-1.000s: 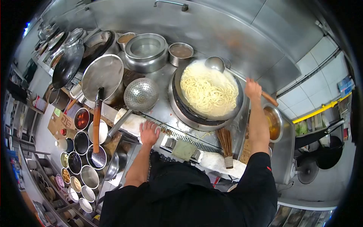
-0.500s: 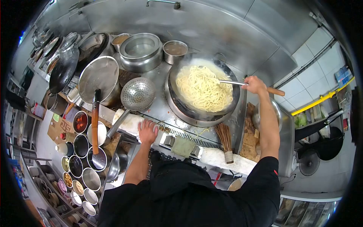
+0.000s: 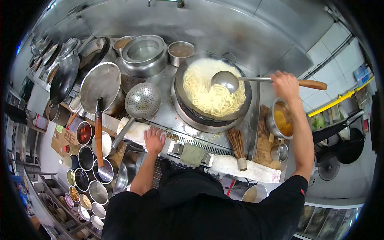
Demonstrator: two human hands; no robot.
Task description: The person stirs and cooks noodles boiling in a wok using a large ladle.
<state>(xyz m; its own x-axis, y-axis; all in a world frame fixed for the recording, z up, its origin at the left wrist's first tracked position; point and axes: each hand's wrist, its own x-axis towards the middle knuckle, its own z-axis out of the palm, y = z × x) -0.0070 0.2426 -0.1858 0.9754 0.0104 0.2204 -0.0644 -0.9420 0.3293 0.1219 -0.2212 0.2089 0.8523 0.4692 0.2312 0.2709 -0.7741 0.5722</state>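
My right hand (image 3: 285,85) grips the metal shaft of a ladle (image 3: 225,81), just short of its wooden handle end. The rounded bowl of the ladle shows above the thick pale noodles (image 3: 218,102). These lie in whitish, steaming liquid inside a wok (image 3: 247,105) on the burner. My left hand (image 3: 154,140) rests with fingers spread on a white cloth (image 3: 134,130) at the stove's front edge. Close to it is a perforated strainer (image 3: 143,100), its long handle slanting down to the left.
A bamboo brush (image 3: 237,146) lies at the front edge, right of a green cloth (image 3: 193,155). To the right stands a bowl of yellow liquid (image 3: 283,120). A large pot (image 3: 145,56) stands behind; several seasoning containers (image 3: 98,192) fill the left side.
My right hand has moved right and slightly up with the ladle. The ladle's bowl has risen out of the noodles and is now visible. My left hand stays on the cloth.
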